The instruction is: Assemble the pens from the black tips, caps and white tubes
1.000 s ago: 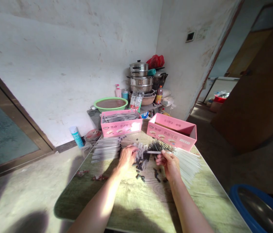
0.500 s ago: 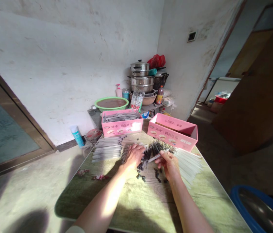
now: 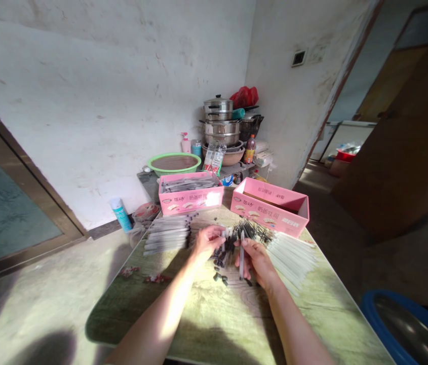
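My right hand point(image 3: 257, 261) grips a slim pale pen point(image 3: 241, 258), upright in the view. Close by on the left, my left hand point(image 3: 208, 242) is closed with its fingertips pinched on a small pale piece too small to name. Thin black pen refills point(image 3: 247, 229) lie in a heap just beyond both hands. Small black caps point(image 3: 219, 277) are scattered below the left fingertips. White pen barrels point(image 3: 292, 258) are fanned out to the right of my right hand. Rows of pale pens with dark ends point(image 3: 168, 234) rest to the left.
A pink box point(image 3: 191, 203) filled with grey pens stands at the table's back edge, beside a second pink box point(image 3: 270, 215). Behind them are a green basin point(image 3: 174, 155) and stacked steel pots point(image 3: 221, 129). A blue tub point(image 3: 399, 324) sits at the lower right.
My left hand has lifted off the pens on the left and moved toward the middle, fingers now pinched. The pen in my right hand has swung from slanted to upright.
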`<state>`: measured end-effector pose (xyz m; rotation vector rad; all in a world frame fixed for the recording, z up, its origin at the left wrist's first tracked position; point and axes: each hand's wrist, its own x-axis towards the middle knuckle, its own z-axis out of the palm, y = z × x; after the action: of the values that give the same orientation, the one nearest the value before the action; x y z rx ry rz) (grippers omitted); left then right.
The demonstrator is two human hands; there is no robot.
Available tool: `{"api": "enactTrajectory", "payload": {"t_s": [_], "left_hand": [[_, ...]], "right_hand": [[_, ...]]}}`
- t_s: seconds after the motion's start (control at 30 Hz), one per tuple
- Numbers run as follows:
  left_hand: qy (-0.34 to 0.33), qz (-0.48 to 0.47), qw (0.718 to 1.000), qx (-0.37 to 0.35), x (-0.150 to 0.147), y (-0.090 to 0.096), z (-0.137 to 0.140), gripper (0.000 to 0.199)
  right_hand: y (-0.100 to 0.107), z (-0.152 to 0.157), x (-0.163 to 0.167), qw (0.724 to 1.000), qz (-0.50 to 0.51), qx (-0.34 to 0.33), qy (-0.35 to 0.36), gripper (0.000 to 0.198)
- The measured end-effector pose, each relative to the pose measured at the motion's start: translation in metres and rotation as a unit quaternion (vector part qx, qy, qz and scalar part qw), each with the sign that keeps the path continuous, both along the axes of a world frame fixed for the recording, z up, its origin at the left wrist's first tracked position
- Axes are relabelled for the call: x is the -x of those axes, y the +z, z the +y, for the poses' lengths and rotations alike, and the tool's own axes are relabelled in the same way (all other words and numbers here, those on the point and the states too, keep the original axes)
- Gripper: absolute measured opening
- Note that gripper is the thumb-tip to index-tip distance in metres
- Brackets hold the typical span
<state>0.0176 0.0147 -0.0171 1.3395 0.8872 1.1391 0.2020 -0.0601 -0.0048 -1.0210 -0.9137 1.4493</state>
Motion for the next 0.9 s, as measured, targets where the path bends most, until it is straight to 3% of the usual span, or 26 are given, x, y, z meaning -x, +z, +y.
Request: {"api": "enactTrajectory", "payload": {"t_s": [0.2,0.6,0.9], "left_hand": [[-0.045,-0.119,0.988,0.090,0.011,0.001,-0.001,0.052],[-0.109,-0.116,0.981,0.115,0.016,0.011,-0.005,0.051],[-0.100,-0.139,0.975,0.144,0.014,0.014,-0.008,0.055]], "right_hand": [[0.003,-0.003,0.002,0.997,-0.042,-0.026,0.064,0.043],[-0.007,0.000,-0.006,0.996,-0.070,-0.036,0.031,0.036],[-0.004,-0.002,-0.004,0.995,-0.080,-0.033,0.047,0.036]]}}
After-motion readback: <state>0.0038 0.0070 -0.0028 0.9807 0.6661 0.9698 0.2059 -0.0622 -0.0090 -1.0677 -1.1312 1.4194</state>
